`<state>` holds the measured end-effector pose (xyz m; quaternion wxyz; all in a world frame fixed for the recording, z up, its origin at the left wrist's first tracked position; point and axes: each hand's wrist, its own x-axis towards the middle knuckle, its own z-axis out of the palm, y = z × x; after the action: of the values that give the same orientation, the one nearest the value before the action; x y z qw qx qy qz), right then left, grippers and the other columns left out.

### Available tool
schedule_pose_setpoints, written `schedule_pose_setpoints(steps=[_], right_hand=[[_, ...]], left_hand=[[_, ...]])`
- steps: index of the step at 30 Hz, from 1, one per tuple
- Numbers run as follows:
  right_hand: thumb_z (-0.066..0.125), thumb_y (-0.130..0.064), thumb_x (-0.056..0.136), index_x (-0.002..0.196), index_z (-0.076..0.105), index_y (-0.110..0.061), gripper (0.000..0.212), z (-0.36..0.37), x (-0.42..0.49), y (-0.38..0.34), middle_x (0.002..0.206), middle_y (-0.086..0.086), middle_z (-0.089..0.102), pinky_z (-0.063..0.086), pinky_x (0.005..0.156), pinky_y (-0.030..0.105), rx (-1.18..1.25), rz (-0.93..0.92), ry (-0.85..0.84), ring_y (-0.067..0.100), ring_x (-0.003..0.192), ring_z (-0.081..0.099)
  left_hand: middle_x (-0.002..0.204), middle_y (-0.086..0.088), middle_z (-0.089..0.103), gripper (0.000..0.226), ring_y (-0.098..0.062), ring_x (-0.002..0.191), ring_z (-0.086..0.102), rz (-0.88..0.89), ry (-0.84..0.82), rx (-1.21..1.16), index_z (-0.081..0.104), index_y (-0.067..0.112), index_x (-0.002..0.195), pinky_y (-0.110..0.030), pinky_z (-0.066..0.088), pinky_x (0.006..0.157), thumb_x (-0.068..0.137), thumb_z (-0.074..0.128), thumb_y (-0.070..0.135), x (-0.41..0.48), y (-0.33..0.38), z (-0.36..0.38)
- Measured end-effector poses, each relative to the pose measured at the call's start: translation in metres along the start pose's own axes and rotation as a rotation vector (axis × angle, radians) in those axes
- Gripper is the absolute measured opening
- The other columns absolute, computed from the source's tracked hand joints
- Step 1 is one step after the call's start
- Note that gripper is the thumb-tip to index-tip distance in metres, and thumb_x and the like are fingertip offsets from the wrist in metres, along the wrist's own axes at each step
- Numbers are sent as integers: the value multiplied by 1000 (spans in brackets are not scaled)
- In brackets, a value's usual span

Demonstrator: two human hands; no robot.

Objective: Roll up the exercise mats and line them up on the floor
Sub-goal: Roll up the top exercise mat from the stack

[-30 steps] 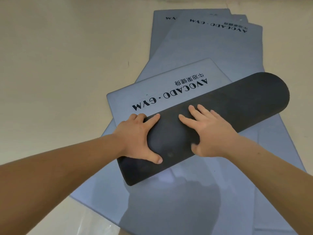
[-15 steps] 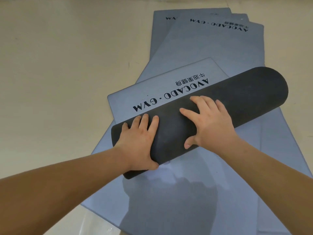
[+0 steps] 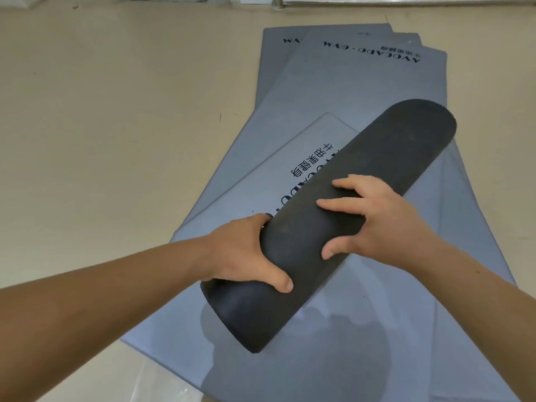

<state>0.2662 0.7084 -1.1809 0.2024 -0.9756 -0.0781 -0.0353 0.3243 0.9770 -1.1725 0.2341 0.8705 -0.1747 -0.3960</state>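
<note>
A dark rolled mat (image 3: 377, 158) lies slantwise on the grey flat mats, its near end low at the centre and its far end up to the right. Its unrolled grey tail (image 3: 275, 169), printed with black lettering, sticks out to the left. My left hand (image 3: 243, 253) grips the roll close to the near end, thumb on the near side and fingers hidden behind it. My right hand (image 3: 383, 224) holds the middle of the roll, fingers spread over the top and thumb on the near side.
Several flat grey mats (image 3: 348, 82) lie overlapped in a stack running away from me. Bare beige floor (image 3: 116, 111) spreads to the left. A metal rail base (image 3: 406, 0) runs along the top edge. Clear plastic (image 3: 162, 384) shows at the bottom.
The roll has advanced over the printed lettering and swung to a steeper slant. My left hand shifted from pressing on top to gripping round the near end.
</note>
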Motion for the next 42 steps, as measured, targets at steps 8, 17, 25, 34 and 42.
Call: schedule_pose_setpoints(steps=[8, 17, 25, 34, 42], right_hand=[[22, -83, 89, 145, 57, -41, 78, 34, 12, -46, 158, 11, 43, 56, 95, 58, -209, 191, -1, 38, 152, 30], [20, -76, 99, 157, 29, -52, 63, 44, 83, -70, 173, 1, 13, 17, 119, 72, -248, 230, -244, 30, 160, -5], [46, -63, 100, 148, 53, -37, 55, 71, 68, -67, 166, 7, 32, 28, 118, 66, -29, 172, 70, 31, 157, 17], [55, -79, 85, 160, 11, -54, 90, 84, 17, -60, 170, -7, -22, 31, 120, 55, 291, 346, -174, 29, 159, -10], [68, -67, 83, 147, 40, -41, 75, 88, 14, -67, 171, 5, 6, 37, 119, 52, 442, 357, -2, 31, 157, 16]], left_hand=[[136, 26, 61, 97, -1, 119, 65, 27, 11, -316, 50, 55, 143, -40, 55, 106, 58, 95, 65, 3, -58, -25], [114, 12, 52, 94, -16, 101, 56, 31, 317, 504, 49, 32, 126, -36, 54, 82, 57, 56, 95, -28, -33, -19], [120, 13, 53, 114, -16, 104, 58, -85, 283, 365, 39, 33, 135, -37, 55, 87, 42, 78, 86, -5, -66, -26], [121, 17, 60, 101, -17, 107, 62, -163, 219, 169, 42, 35, 137, -34, 53, 93, 55, 94, 63, -5, -58, -42], [117, 14, 59, 109, -16, 102, 63, -254, 315, 148, 41, 35, 132, -39, 60, 88, 43, 81, 84, -28, -43, 21]])
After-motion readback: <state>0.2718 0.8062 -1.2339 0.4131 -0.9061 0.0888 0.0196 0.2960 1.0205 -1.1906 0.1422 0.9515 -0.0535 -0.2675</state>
